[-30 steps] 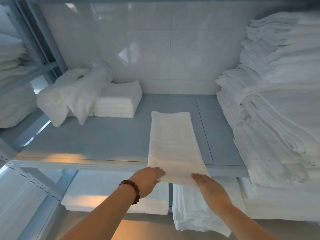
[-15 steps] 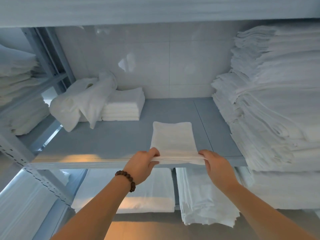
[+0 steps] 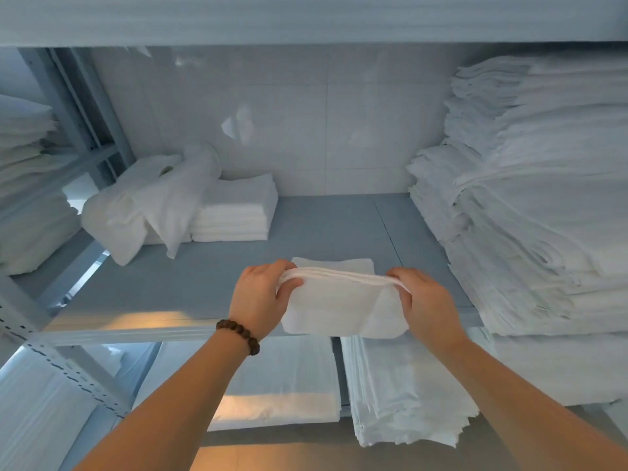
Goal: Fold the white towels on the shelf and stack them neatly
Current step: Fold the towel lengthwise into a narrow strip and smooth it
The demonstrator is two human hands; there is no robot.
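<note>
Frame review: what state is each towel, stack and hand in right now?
held towel: partly folded, near end raised above the shelf.
left hand: grips its left edge.
right hand: grips its right edge.
small stack: folded, neat.
loose towels: crumpled, unfolded.

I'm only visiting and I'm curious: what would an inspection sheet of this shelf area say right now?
Surface: grey shelf board, with a seam running front to back.
Job's things: half-folded towel held up at the front edge; neat folded stack at the back left; tall pile on the right.
Clutter: crumpled loose towels draped against the left side of the folded stack.
Grippers: left hand and right hand each grip one end of the towel's folded edge, fingers curled round it; bead bracelet on the left wrist.
Cables: nothing seen.
Surroundings: tiled wall behind; lower-shelf towels beneath; neighbouring rack's towels to the left.
</note>
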